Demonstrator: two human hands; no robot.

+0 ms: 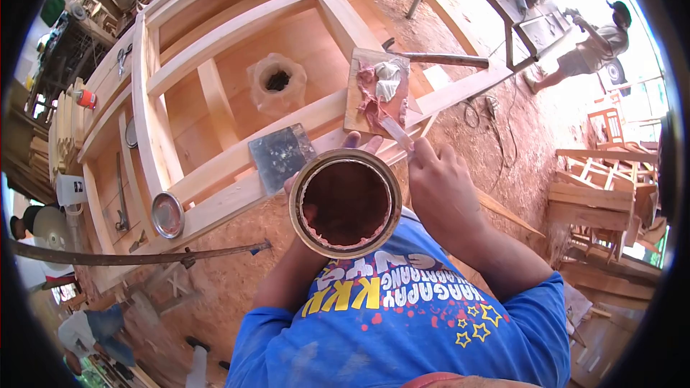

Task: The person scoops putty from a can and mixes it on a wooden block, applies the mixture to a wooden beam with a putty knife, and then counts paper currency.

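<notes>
My left hand (365, 143) is wrapped round an open tin can (295, 205), mostly hidden behind it; its fingertips show past the far rim. The can's inside is dark brown, with pinkish residue round the lip. My right hand (447, 190) is closed on a putty knife (397, 133) with a pale blade. The blade's tip meets pink putty (370, 105) on a small wooden board (353, 104). A white lump of paste (389, 80) lies beside the pink. The board rests on the wooden frame (248, 145), just beyond the can.
On the frame lie a dark square plate (277, 159), a round metal lid (167, 215) and a hammer (445, 59). A plastic bag (262, 104) with dark contents sits inside it. A red tin (86, 98) stands far left. Another person (600, 47) works at the upper right.
</notes>
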